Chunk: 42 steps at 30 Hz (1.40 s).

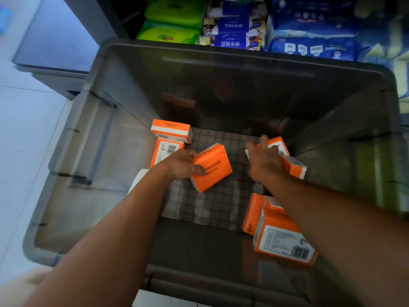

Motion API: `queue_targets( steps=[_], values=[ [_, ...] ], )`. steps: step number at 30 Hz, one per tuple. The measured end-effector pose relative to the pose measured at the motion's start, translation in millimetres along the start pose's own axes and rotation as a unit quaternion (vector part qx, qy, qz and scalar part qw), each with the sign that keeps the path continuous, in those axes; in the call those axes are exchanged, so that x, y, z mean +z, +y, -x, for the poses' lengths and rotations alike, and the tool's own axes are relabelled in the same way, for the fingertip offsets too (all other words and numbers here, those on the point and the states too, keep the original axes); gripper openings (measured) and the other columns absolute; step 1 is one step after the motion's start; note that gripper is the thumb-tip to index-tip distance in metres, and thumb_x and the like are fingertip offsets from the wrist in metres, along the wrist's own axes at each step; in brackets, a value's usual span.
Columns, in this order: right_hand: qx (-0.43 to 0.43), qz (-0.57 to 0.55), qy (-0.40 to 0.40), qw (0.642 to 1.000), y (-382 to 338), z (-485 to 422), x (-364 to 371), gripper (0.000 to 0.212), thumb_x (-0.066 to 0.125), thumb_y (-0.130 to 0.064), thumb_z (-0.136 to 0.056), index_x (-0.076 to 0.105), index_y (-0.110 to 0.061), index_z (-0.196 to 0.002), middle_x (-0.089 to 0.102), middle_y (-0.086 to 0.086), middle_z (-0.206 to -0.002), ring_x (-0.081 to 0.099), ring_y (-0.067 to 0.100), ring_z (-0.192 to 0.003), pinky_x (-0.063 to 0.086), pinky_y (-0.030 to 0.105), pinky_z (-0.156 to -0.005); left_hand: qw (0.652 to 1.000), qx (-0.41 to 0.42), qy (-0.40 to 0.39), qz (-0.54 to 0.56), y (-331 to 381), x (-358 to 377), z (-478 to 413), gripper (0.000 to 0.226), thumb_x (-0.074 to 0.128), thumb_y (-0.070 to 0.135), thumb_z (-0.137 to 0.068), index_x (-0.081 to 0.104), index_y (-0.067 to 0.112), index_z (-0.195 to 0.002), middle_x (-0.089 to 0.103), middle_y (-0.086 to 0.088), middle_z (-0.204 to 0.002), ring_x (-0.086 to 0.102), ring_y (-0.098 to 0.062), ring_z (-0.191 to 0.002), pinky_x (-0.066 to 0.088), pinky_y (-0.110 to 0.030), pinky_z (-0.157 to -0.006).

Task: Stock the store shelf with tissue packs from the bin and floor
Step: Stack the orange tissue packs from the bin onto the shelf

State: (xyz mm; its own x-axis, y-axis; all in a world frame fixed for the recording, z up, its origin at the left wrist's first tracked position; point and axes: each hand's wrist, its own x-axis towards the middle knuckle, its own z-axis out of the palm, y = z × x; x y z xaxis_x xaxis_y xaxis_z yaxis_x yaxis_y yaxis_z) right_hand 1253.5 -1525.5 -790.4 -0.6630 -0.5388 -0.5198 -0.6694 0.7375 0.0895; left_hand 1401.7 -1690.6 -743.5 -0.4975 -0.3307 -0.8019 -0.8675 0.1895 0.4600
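Me: In the grey translucent plastic bin, my left hand grips an orange rectangular tissue pack marked COTTON TISSUE. Thumb on the printed face, fingers round the far edge. Pack is tilted over the bin's gridded bottom; can't tell if it rests there.
Ops: Right hand?
Me: My right hand is over a second orange pack by the right wall. Fingers straight and spread, nothing held. Blurred, so contact unclear.
Ops: Other stock in there?
Me: Two orange packs stacked at the left wall, beside my left wrist. Two more orange packs at the near right, barcode label up, partly under my right forearm.
Ops: Behind the bin?
Me: Store shelf, just behind it. Green soft packs left, blue-and-white packs middle, blue plastic bags right. Pale tiled floor left of the bin.
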Motion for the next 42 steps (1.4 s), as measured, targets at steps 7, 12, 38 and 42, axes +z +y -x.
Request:
queue_targets(
  steps=[7,12,38,42],
  values=[
    [-0.072,0.064,-0.010,0.995,9,11,-1,0.065,0.073,-0.031,-0.086,0.039,-0.027,-0.142,0.027,0.013,-0.148,0.048,0.040,-0.120,0.048,0.045,-0.091,1.000,-0.015,-0.001,0.007,-1,1,17,0.052,0.074,0.029,-0.085,0.049,0.022,-0.130,0.055,-0.001,-0.122,0.055,-0.021,-0.110,0.046,-0.032,-0.083],
    [-0.103,0.068,-0.005,0.992,11,17,-3,0.049,0.053,-0.015,-0.095,0.043,-0.029,-0.141,0.031,0.014,-0.145,0.051,0.041,-0.117,0.048,0.045,-0.091,0.999,-0.012,0.026,0.024,-6,-5,26,0.045,0.075,0.028,-0.083,0.053,0.024,-0.122,0.055,0.000,-0.116,0.054,-0.019,-0.103,0.044,-0.030,-0.077],
    [-0.055,-0.422,0.036,0.904,35,72,-153,0.042,0.066,-0.007,-0.081,0.053,-0.023,-0.118,0.059,0.006,-0.109,0.061,0.021,-0.094,0.047,0.030,-0.070,0.986,0.027,0.141,-0.087,32,-59,125,0.044,0.076,0.012,-0.081,0.054,0.011,-0.120,0.055,-0.006,-0.108,0.054,-0.021,-0.096,0.047,-0.033,-0.079],
    [-0.069,-0.480,0.044,0.873,37,92,-190,0.035,0.059,-0.004,-0.087,0.056,-0.028,-0.112,0.057,0.002,-0.108,0.060,0.020,-0.095,0.052,0.037,-0.076,0.968,0.038,0.180,-0.170,45,-78,156,0.045,0.074,0.018,-0.081,0.056,0.010,-0.121,0.059,-0.008,-0.112,0.056,-0.024,-0.104,0.046,-0.033,-0.087]
  ],
)
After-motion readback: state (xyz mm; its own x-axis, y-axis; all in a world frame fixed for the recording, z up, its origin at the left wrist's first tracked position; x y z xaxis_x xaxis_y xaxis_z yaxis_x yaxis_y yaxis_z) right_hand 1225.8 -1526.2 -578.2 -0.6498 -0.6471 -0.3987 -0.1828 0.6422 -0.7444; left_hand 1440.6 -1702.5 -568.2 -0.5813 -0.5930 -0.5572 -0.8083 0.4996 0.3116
